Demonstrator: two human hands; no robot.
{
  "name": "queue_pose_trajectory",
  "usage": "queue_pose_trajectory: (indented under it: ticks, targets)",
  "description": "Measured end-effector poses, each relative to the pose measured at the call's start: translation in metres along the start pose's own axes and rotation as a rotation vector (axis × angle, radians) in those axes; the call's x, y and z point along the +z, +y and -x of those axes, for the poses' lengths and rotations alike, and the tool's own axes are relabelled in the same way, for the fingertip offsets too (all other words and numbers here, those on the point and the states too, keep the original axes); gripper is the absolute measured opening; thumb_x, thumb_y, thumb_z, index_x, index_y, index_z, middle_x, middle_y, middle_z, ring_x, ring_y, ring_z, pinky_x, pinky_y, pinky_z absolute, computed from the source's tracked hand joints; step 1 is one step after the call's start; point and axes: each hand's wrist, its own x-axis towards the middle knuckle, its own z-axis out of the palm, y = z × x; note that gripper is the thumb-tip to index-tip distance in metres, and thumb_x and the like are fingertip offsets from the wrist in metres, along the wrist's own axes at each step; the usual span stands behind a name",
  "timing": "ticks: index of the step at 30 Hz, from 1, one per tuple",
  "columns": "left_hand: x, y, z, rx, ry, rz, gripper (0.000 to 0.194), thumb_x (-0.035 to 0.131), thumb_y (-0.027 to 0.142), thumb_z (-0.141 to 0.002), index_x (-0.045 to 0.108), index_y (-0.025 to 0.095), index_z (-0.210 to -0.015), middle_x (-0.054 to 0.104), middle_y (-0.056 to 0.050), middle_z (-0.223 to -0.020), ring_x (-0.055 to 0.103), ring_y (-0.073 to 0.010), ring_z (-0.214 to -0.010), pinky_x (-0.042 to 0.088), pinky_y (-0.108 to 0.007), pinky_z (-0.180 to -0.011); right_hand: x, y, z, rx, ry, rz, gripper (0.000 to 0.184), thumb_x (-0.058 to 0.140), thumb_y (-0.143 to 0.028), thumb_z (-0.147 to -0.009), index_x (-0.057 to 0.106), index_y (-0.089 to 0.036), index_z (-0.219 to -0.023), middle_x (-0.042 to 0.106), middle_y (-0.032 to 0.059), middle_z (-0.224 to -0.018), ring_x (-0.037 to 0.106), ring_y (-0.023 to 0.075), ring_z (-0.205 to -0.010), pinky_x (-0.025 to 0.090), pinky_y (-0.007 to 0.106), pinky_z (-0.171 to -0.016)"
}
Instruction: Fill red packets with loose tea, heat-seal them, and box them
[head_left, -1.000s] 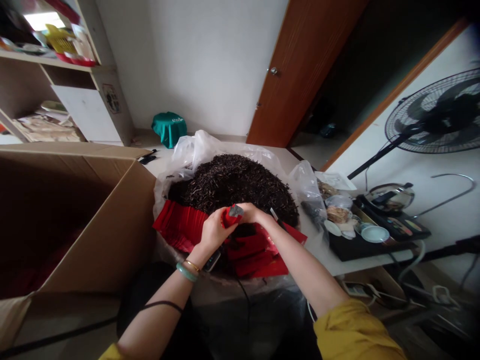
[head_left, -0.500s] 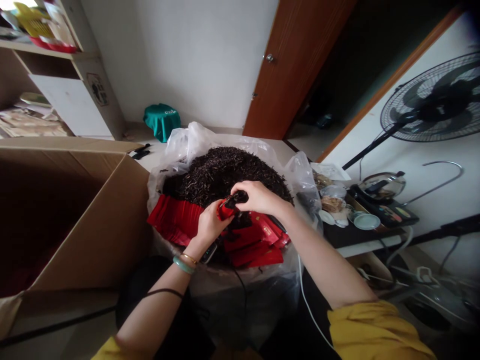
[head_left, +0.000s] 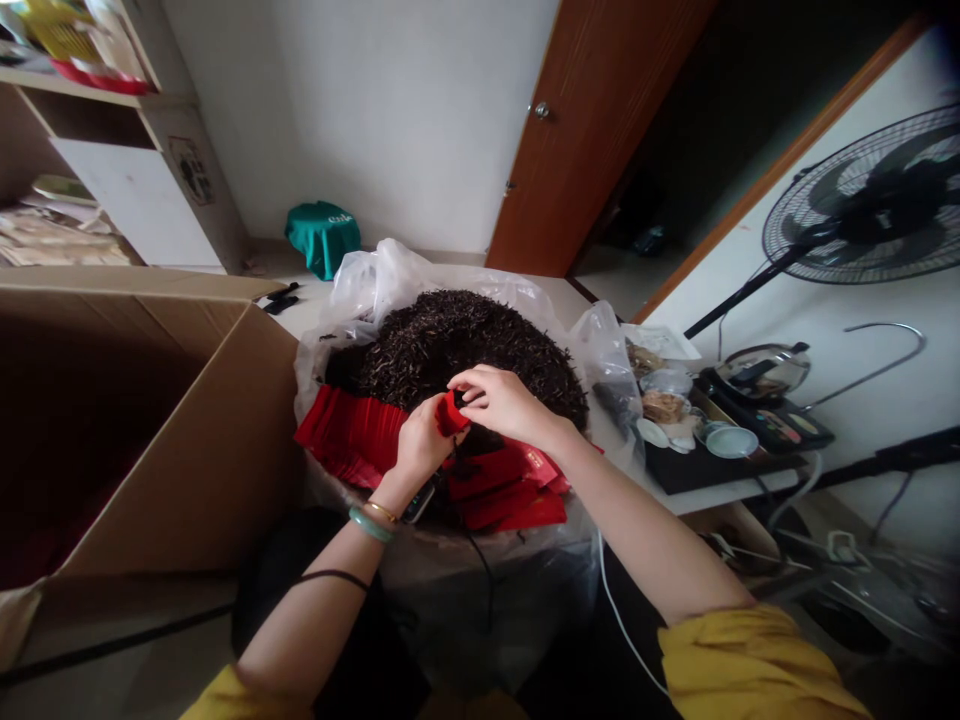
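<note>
My left hand (head_left: 422,438) is wrapped round a small red packet (head_left: 449,416), its mouth facing up and to the right. At that mouth, the fingers of my right hand (head_left: 504,405) are bent together over a pinch of dark dried leaves, apparently tea, partly hidden by the fingers. Behind both hands rises a heap of tea leaves (head_left: 420,345) in a clear plastic liner (head_left: 382,262). On the near left of the heap stands a tight row of red packets (head_left: 352,430). More red packets (head_left: 510,500) lie flat at the near right. A dark device (head_left: 418,503) shows partly beside my left wrist.
A large open cardboard box (head_left: 202,440) stands at left. To the right, a side table (head_left: 697,475) bears dishes, bags and a glass kettle (head_left: 757,372). A standing fan (head_left: 870,210) is beyond it. A white cable (head_left: 611,590) runs past my right forearm.
My right hand has moved slightly left and closer to the red packet's mouth. Fewer of the dark leaves show between its fingers. My left hand keeps its hold, nearly still.
</note>
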Motion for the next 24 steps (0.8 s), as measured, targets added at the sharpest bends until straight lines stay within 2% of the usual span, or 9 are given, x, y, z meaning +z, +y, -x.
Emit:
queue_pose_trajectory:
  ticks: [6, 10, 15, 17, 19, 22, 24]
  targets:
    - [0.001, 0.000, 0.001, -0.012, 0.065, 0.058, 0.052, 0.077, 0.027, -0.067, 0.056, 0.018, -0.113, 0.069, -0.007, -0.104, 0.068, -0.0207, -0.087, 0.056, -0.032, -0.077, -0.004, 0.008, 0.001, 0.002, 0.217, 0.013, 0.027, 0.056, -0.011, -0.080, 0.066, -0.019, -0.104, 0.062, 0.0057, -0.103, 0.063, 0.0147, -0.092, 0.057, 0.022, -0.068]
    - [0.004, 0.000, 0.001, -0.014, 0.073, 0.103, 0.052, 0.079, 0.024, -0.065, 0.057, 0.020, -0.111, 0.069, -0.006, -0.105, 0.068, -0.0199, -0.087, 0.056, -0.031, -0.076, -0.005, 0.020, 0.006, 0.036, 0.184, -0.001, 0.029, 0.054, -0.015, -0.083, 0.064, -0.020, -0.109, 0.063, 0.0067, -0.107, 0.065, 0.0147, -0.089, 0.056, 0.024, -0.070]
    - [0.005, -0.001, -0.002, -0.074, 0.081, 0.164, 0.055, 0.078, 0.026, -0.066, 0.055, 0.019, -0.115, 0.069, -0.007, -0.106, 0.069, -0.0202, -0.088, 0.057, -0.030, -0.073, -0.004, 0.039, 0.010, 0.098, 0.161, 0.052, 0.029, 0.047, -0.015, -0.088, 0.063, -0.019, -0.112, 0.064, 0.0086, -0.113, 0.066, 0.0144, -0.091, 0.053, 0.027, -0.080]
    - [0.004, -0.002, -0.003, -0.084, 0.095, 0.163, 0.057, 0.078, 0.027, -0.065, 0.054, 0.019, -0.117, 0.068, -0.008, -0.107, 0.068, -0.0206, -0.088, 0.057, -0.030, -0.072, -0.001, 0.048, 0.010, 0.161, 0.102, 0.157, 0.032, 0.048, -0.013, -0.088, 0.061, -0.018, -0.116, 0.064, 0.0099, -0.116, 0.066, 0.0159, -0.094, 0.051, 0.030, -0.085]
    - [0.002, -0.004, -0.004, -0.085, 0.112, 0.134, 0.058, 0.078, 0.027, -0.065, 0.054, 0.019, -0.117, 0.067, -0.009, -0.108, 0.068, -0.0214, -0.088, 0.057, -0.032, -0.074, 0.006, 0.057, 0.011, 0.215, -0.048, 0.289, 0.035, 0.052, -0.014, -0.086, 0.060, -0.018, -0.120, 0.063, 0.0116, -0.120, 0.064, 0.0191, -0.101, 0.049, 0.031, -0.090]
    - [0.002, -0.005, -0.004, -0.051, 0.120, 0.078, 0.057, 0.078, 0.027, -0.065, 0.054, 0.019, -0.117, 0.067, -0.009, -0.108, 0.067, -0.0228, -0.092, 0.056, -0.035, -0.079, 0.023, 0.067, 0.010, 0.220, -0.290, 0.393, 0.036, 0.067, -0.019, -0.075, 0.065, -0.019, -0.112, 0.068, 0.0095, -0.114, 0.063, 0.0241, -0.105, 0.048, 0.030, -0.089]
    - [0.004, -0.005, -0.003, -0.007, 0.113, 0.040, 0.057, 0.078, 0.026, -0.065, 0.054, 0.019, -0.116, 0.067, -0.009, -0.108, 0.066, -0.0239, -0.095, 0.055, -0.037, -0.083, 0.036, 0.071, 0.007, 0.221, -0.359, 0.406, 0.035, 0.073, -0.021, -0.069, 0.069, -0.019, -0.103, 0.071, 0.0094, -0.108, 0.065, 0.0267, -0.101, 0.049, 0.030, -0.084]
